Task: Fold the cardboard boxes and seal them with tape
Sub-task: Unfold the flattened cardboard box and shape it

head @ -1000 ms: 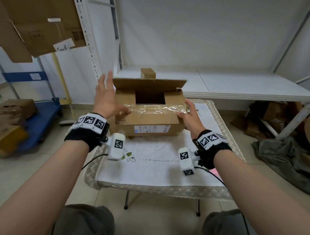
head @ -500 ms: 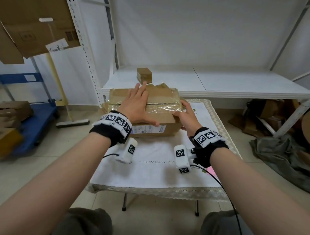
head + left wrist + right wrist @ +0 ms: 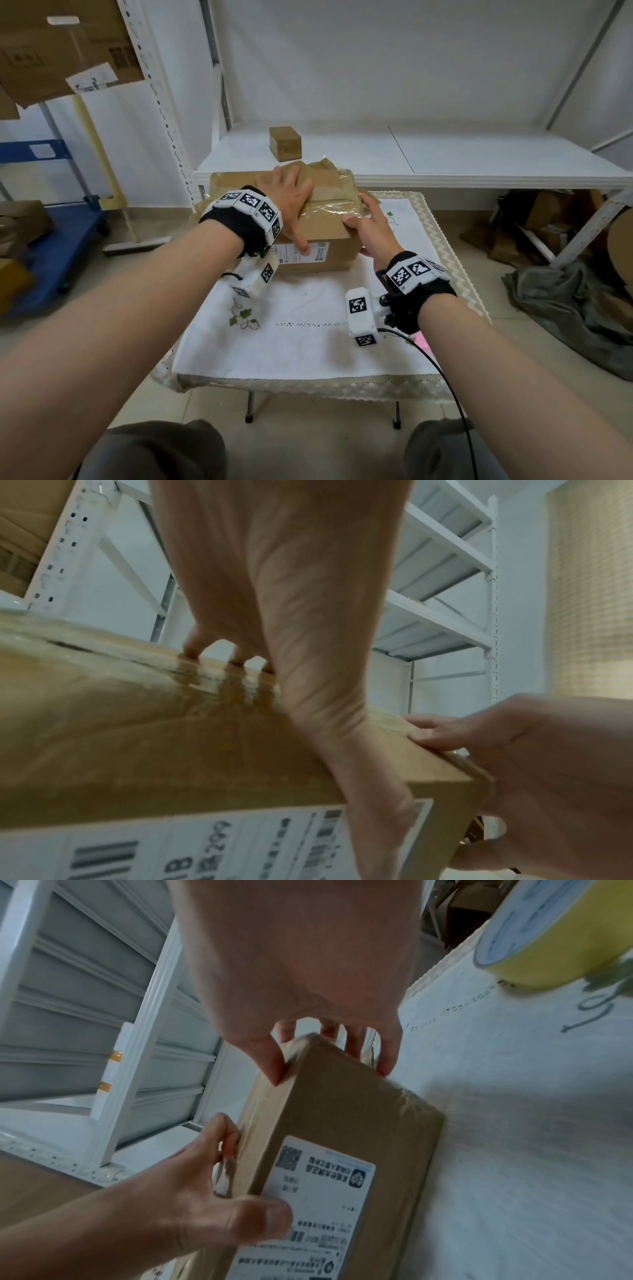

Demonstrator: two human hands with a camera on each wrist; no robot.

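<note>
A brown cardboard box (image 3: 329, 233) with a white shipping label stands on the clothed table (image 3: 308, 342). Its top flaps are down, with wrinkled clear tape along the seam. My left hand (image 3: 291, 202) lies flat on the top, fingers straight on the flaps (image 3: 192, 647) and thumb hanging over the labelled front. My right hand (image 3: 368, 226) grips the box's near right corner, thumb on the top edge and fingers down the end face (image 3: 387, 1058). A yellow tape roll (image 3: 548, 934) lies on the cloth to the right of the box; it is hidden in the head view.
A small brown box (image 3: 285, 143) sits on the low white shelf (image 3: 479, 161) behind the table. A blue cart (image 3: 51, 246) with boxes is at the left. Cardboard scraps (image 3: 548, 222) and a grey cloth (image 3: 565, 301) lie on the floor at the right.
The far flap stood up a second ago. My left hand came from the box's left side, pushed it down and now presses on the top. The right hand stayed at the right corner.
</note>
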